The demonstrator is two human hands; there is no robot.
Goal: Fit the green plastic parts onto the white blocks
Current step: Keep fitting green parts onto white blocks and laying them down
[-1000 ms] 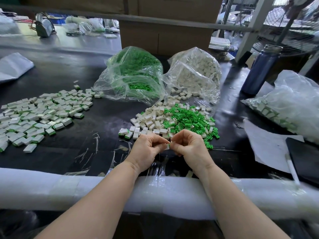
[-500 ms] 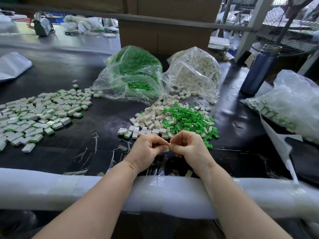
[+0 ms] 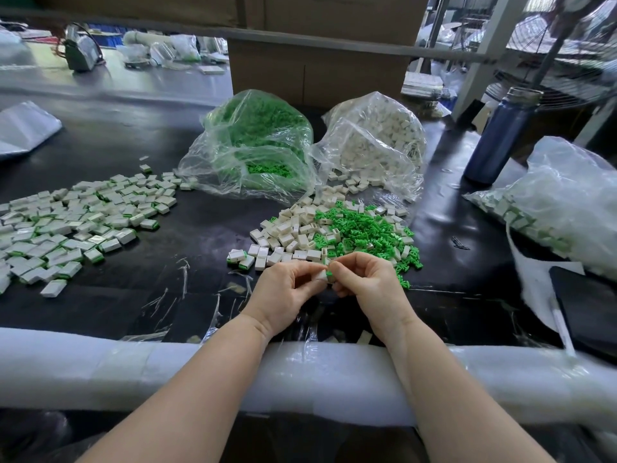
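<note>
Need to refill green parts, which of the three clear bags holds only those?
The green bag, left of the white-block bag; the right-edge bag holds mostly white pieces with bits of green.

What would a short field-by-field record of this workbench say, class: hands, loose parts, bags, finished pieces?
left hand: pinches small white plastic block
right hand: pinches small green plastic part against that block
loose pile: white blocks and green parts mixed, just beyond the hands
clear bag of green parts: behind pile, left
clear bag of white blocks: behind pile, right
spread of fitted white-and-green pieces: far left
blue metal bottle: upright, right
</note>
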